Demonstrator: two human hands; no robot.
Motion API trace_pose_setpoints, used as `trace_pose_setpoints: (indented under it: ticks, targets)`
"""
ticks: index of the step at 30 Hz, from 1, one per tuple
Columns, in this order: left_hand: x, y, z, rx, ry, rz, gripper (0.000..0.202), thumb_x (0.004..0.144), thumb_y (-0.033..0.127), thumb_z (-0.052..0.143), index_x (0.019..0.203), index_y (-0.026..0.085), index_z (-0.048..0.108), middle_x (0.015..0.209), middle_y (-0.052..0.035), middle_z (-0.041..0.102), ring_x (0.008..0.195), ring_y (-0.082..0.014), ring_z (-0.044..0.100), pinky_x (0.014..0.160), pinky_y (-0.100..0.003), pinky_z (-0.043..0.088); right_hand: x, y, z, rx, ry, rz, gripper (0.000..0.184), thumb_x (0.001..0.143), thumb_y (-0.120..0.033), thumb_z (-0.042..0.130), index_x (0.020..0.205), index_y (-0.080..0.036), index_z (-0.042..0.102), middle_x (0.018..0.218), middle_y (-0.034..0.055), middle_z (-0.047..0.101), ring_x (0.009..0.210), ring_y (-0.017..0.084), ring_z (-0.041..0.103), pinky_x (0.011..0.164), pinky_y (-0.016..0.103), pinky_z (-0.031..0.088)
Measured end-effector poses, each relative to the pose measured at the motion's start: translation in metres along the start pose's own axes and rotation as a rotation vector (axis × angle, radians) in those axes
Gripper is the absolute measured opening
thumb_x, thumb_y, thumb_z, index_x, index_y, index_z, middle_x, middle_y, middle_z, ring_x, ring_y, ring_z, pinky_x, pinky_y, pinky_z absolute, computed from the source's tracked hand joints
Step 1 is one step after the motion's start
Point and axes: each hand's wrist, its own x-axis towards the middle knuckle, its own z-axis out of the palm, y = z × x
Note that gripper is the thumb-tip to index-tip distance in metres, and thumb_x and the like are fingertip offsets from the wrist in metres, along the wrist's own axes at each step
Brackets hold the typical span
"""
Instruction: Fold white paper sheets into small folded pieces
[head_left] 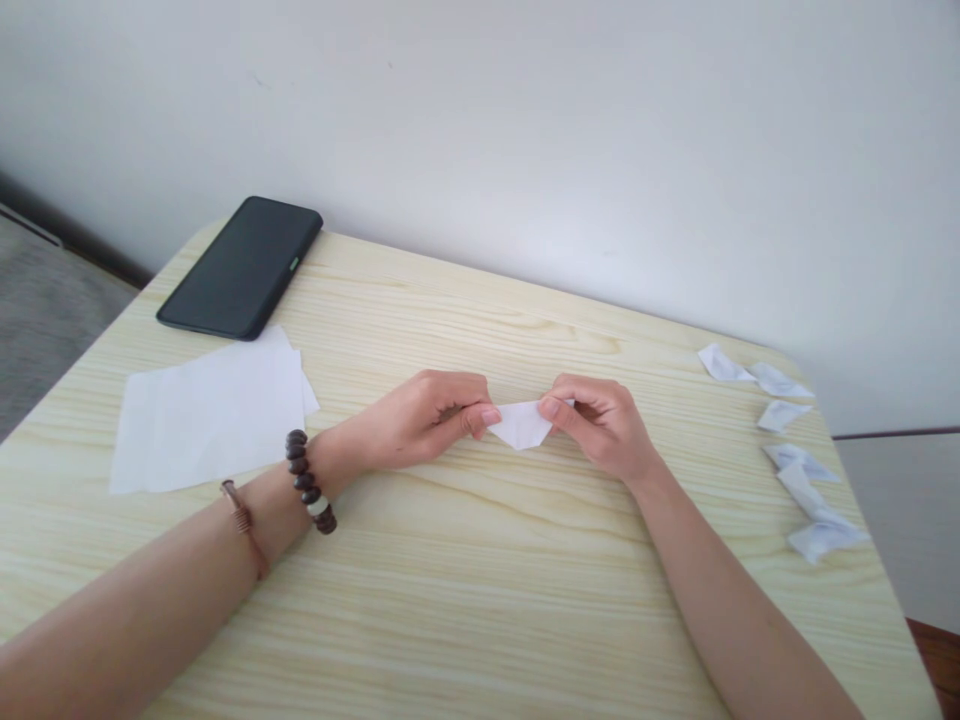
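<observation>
Between my two hands, over the middle of the table, is a small folded piece of white paper [520,425] with a straight top edge and a tapered lower side. My left hand [442,415] pinches its left corner between thumb and curled fingers. At the other end, my right hand [596,420] grips the right corner, thumb in front. Both hands are closed, and the fingers behind the paper are partly hidden. A dark beaded bracelet and a thin cord circle my left wrist.
On the left lie several flat white paper sheets [202,420], with a black smartphone [244,268] just behind them. Several small folded paper pieces [801,490] sit along the right edge of the light wooden table [480,600]. A white wall [525,140] rises directly behind the table.
</observation>
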Motion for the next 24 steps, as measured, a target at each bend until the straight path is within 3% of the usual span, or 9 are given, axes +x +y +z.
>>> trace_pose_setpoints:
  ticks: [9, 18, 20, 24]
  targets:
    - [-0.0023, -0.0044, 0.0033, 0.067, 0.092, -0.004, 0.046, 0.092, 0.026, 0.05, 0.051, 0.017, 0.032, 0.052, 0.006, 0.032, 0.047, -0.0064, 0.03, 0.048, -0.023, 0.024, 0.0006, 0.001, -0.0005, -0.001, -0.018, 0.032, 0.023, 0.088, -0.032, 0.06, 0.072, -0.018, 0.069, 0.061, -0.0019, 0.058, 0.053, 0.008, 0.047, 0.047, 0.023, 0.032]
    - [-0.0013, -0.0008, 0.0031, 0.063, 0.006, 0.002, 0.025, 0.093, 0.029, 0.048, 0.078, 0.014, 0.061, 0.071, -0.0009, 0.055, 0.063, -0.0104, 0.048, 0.058, -0.022, 0.036, 0.0017, -0.0061, 0.0055, -0.098, -0.064, -0.037, 0.018, 0.084, -0.031, 0.065, 0.073, -0.018, 0.07, 0.063, -0.0007, 0.062, 0.055, 0.008, 0.05, 0.05, 0.022, 0.033]
    - [-0.0008, -0.0016, 0.0026, 0.034, -0.019, -0.002, 0.028, 0.095, 0.027, 0.045, 0.074, 0.014, 0.059, 0.07, -0.0007, 0.054, 0.063, -0.0101, 0.048, 0.059, -0.022, 0.036, 0.0021, -0.0072, 0.0059, -0.132, -0.081, -0.087, 0.024, 0.085, -0.029, 0.064, 0.064, -0.017, 0.063, 0.056, -0.0021, 0.055, 0.053, 0.008, 0.046, 0.051, 0.023, 0.032]
    - [0.0008, -0.0009, 0.0003, -0.033, -0.048, -0.024, 0.032, 0.095, 0.025, 0.045, 0.065, 0.015, 0.05, 0.064, 0.0015, 0.048, 0.058, -0.0094, 0.044, 0.057, -0.023, 0.034, 0.0034, -0.0075, 0.0031, -0.132, -0.175, -0.15, 0.045, 0.09, -0.029, 0.055, 0.05, -0.018, 0.035, 0.049, -0.0056, 0.032, 0.05, 0.007, 0.032, 0.054, 0.026, 0.028]
